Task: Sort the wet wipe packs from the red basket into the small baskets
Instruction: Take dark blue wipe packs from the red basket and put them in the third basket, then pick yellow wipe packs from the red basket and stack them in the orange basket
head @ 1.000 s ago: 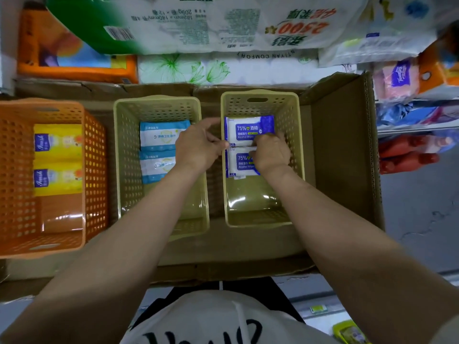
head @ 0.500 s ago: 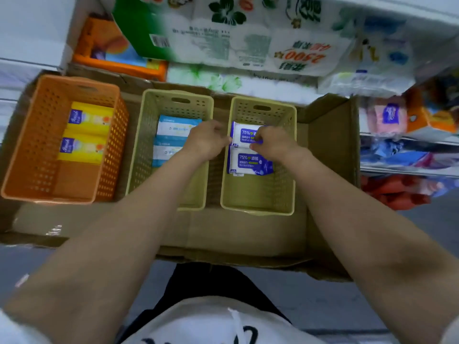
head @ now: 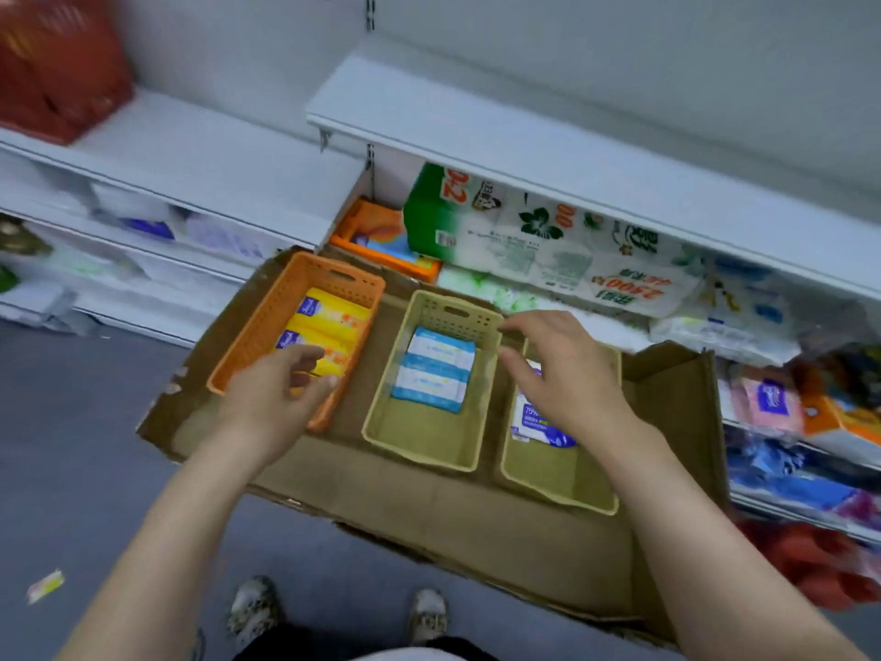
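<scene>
Three small baskets stand in a cardboard tray (head: 429, 517). The orange basket (head: 267, 322) on the left holds yellow packs (head: 329, 322). The middle beige basket (head: 429, 441) holds blue and white packs (head: 434, 369). The right beige basket (head: 562, 479) holds purple and white alcohol wipe packs (head: 529, 422), partly hidden by my right hand (head: 567, 374), which hovers above it with relaxed fingers, holding nothing. My left hand (head: 281, 393) floats over the orange basket's near corner, fingers loosely curled and empty. The red basket (head: 57, 73) shows blurred on the upper left shelf.
White shelves (head: 524, 140) run behind the tray, with tissue packs (head: 548, 245) and an orange box (head: 381, 240) below. More goods fill the shelves at right (head: 786, 412). Grey floor (head: 71, 446) lies at left, with my shoes (head: 252, 608) below.
Both hands have let go of the purple packs and lifted away from the right basket, the left swinging over the orange basket. The view has tilted up and left, bringing the red basket into sight.
</scene>
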`<move>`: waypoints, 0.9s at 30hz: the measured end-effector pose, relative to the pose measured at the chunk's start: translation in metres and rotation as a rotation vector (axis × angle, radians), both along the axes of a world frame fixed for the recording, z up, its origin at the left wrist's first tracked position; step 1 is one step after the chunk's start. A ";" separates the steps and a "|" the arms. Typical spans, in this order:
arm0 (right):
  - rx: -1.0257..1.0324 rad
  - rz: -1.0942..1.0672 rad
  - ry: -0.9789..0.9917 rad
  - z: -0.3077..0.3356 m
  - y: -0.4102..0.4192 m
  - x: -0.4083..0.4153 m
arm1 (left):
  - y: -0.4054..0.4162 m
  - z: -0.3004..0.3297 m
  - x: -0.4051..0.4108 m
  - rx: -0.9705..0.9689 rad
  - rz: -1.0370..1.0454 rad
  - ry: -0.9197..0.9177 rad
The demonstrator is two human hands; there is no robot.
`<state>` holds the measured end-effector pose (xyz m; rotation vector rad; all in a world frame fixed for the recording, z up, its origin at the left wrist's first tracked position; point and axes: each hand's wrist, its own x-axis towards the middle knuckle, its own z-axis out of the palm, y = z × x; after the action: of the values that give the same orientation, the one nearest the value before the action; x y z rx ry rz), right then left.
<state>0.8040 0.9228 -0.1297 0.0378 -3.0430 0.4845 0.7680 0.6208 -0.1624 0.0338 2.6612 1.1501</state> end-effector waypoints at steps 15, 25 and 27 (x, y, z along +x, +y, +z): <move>-0.170 0.173 0.148 0.036 -0.383 -0.159 | -0.391 0.047 -0.115 -0.371 0.074 0.354; -0.193 0.152 0.251 0.033 -0.540 -0.337 | -0.529 0.060 -0.306 -0.447 0.004 0.468; -0.228 0.134 0.267 0.036 -0.566 -0.385 | -0.553 0.068 -0.353 -0.472 -0.003 0.464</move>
<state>0.4190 0.3566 -0.0934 0.2734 -2.7185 0.7650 0.4151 0.0677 -0.0947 0.2471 3.2700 0.5282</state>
